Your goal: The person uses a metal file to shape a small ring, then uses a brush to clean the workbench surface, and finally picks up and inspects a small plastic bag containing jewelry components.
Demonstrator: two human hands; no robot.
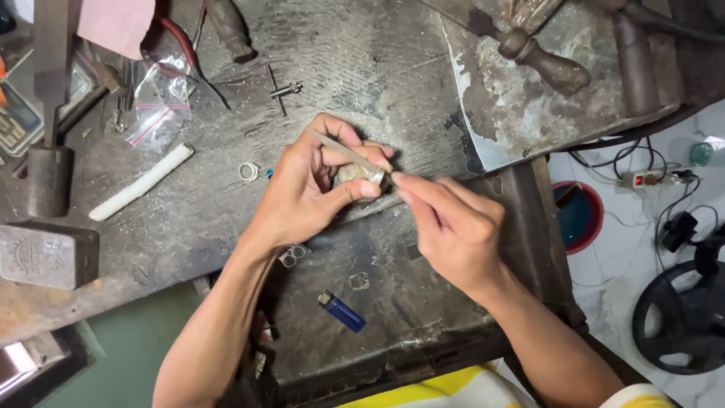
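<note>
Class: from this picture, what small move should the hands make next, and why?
Probably a short stroke of the thin metal tool across the small silvery piece. The left hand pinches the piece against the workbench, and the right hand has its fingertips right at it.

Left hand [313,185] fingers curled shut; right hand [453,230] fingers pinched, touching left.

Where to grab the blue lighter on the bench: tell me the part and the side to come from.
Take the blue lighter across its long blue body, coming straight down from above. It lies flat and slanted on the dark bench, metal head toward the upper left, with both long sides free. A grip across the narrow width probably suits it best.
</note>
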